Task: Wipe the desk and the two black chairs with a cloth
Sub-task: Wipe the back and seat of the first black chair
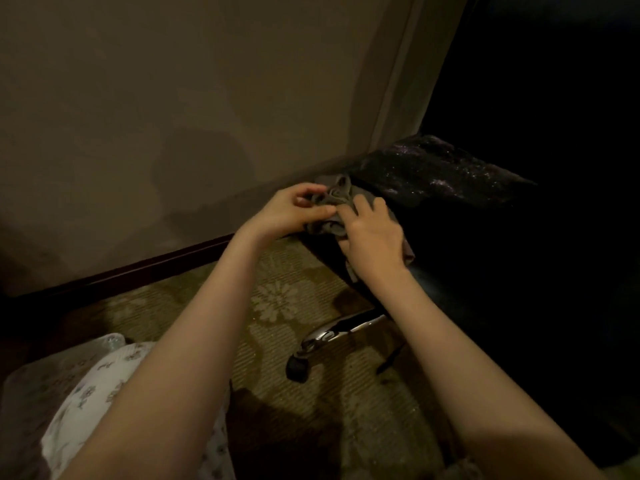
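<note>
Pinching bunched cloth (337, 197) with left hand (291, 213), right hand (374, 233) fingers curled round it, at black chair (467, 230) seat edge. Probably mid-task; desk, second chair unseen.

Bare left hand (294, 213) and right hand (374, 233), bare forearms (194, 341); a white fabric garment with small grey print (100, 386) is worn, lower left.

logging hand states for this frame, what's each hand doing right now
Left hand: closed, pinching the grey cloth.
Right hand: closed, gripping the same cloth.
</note>
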Tool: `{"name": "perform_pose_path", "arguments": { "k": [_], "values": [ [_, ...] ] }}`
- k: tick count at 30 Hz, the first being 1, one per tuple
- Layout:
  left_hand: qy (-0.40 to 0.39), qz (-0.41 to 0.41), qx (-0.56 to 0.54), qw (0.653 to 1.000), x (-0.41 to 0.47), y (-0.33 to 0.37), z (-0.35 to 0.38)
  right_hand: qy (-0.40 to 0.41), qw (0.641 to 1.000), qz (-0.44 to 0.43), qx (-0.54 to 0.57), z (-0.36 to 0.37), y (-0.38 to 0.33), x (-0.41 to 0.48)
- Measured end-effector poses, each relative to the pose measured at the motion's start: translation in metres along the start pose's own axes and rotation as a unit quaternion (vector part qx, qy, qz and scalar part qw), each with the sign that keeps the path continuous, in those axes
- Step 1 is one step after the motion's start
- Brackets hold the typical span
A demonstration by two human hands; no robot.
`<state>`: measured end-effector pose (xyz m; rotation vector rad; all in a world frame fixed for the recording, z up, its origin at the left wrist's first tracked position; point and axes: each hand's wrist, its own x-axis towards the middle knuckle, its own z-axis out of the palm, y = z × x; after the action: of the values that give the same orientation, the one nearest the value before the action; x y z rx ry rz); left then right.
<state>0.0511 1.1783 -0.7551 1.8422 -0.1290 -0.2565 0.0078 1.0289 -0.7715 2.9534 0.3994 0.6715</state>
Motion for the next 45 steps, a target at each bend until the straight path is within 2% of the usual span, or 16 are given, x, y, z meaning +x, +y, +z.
{"name": "perform_pose_path", "arguments": {
  "k": [3, 5, 7, 10, 12, 16, 17, 19, 21, 24, 27, 30, 34, 36, 39, 45],
  "values": [
    [-0.008, -0.026, -0.024, 0.999, -0.001, -0.004, 0.005, 0.008, 1.000, -0.011, 0.017, -0.003, -0.002, -0.013],
    [-0.051, -0.054, -0.010, 0.997, -0.004, -0.001, -0.002, 0.004, 0.999, -0.036, 0.012, -0.009, -0.006, -0.021],
    [-0.104, -0.073, 0.076, 0.989, -0.006, 0.001, -0.010, -0.032, 0.997, -0.066, 0.024, -0.004, -0.008, -0.035],
    [-0.187, -0.085, 0.243, 0.948, -0.009, 0.009, -0.010, -0.041, 0.988, -0.146, 0.018, 0.004, -0.010, -0.065],
    [-0.189, -0.078, 0.272, 0.940, -0.006, 0.014, -0.001, -0.020, 0.988, -0.154, 0.024, 0.009, -0.005, -0.075],
    [-0.098, -0.057, 0.073, 0.991, 0.002, 0.026, 0.011, 0.057, 0.998, -0.012, 0.028, -0.020, 0.019, -0.058],
    [-0.090, -0.038, 0.042, 0.994, 0.005, 0.028, 0.013, 0.048, 0.998, 0.031, 0.029, -0.027, 0.026, -0.052],
    [-0.096, 0.005, 0.077, 0.992, 0.007, 0.030, 0.016, 0.021, 0.994, 0.099, 0.039, -0.029, 0.036, -0.047],
    [-0.080, 0.023, 0.115, 0.990, 0.012, 0.027, 0.020, -0.002, 0.992, 0.106, 0.075, -0.028, 0.039, -0.053],
    [0.026, 0.014, 0.072, 0.997, 0.025, 0.023, 0.019, -0.058, 0.984, 0.089, 0.140, -0.034, 0.038, -0.059],
    [0.097, 0.002, 0.041, 0.994, 0.044, 0.020, 0.013, 0.001, 0.954, 0.217, 0.207, -0.048, 0.047, -0.046],
    [0.116, -0.006, 0.083, 0.990, 0.061, 0.020, 0.008, 0.056, 0.923, 0.361, 0.125, -0.055, 0.079, -0.030],
    [0.085, -0.034, 0.149, 0.985, 0.081, 0.017, 0.003, -0.028, 0.864, 0.502, 0.025, -0.040, 0.119, -0.011],
    [0.072, -0.044, 0.164, 0.983, 0.095, 0.010, 0.003, -0.056, 0.849, 0.524, 0.015, -0.030, 0.118, 0.002],
    [0.105, -0.041, 0.178, 0.977, 0.115, 0.007, 0.000, -0.067, 0.857, 0.510, 0.022, -0.019, 0.107, 0.031],
    [0.080, -0.044, 0.078, 0.993, 0.142, -0.001, -0.015, -0.066, 0.883, 0.457, 0.081, 0.012, 0.066, 0.108]
  ]
}}
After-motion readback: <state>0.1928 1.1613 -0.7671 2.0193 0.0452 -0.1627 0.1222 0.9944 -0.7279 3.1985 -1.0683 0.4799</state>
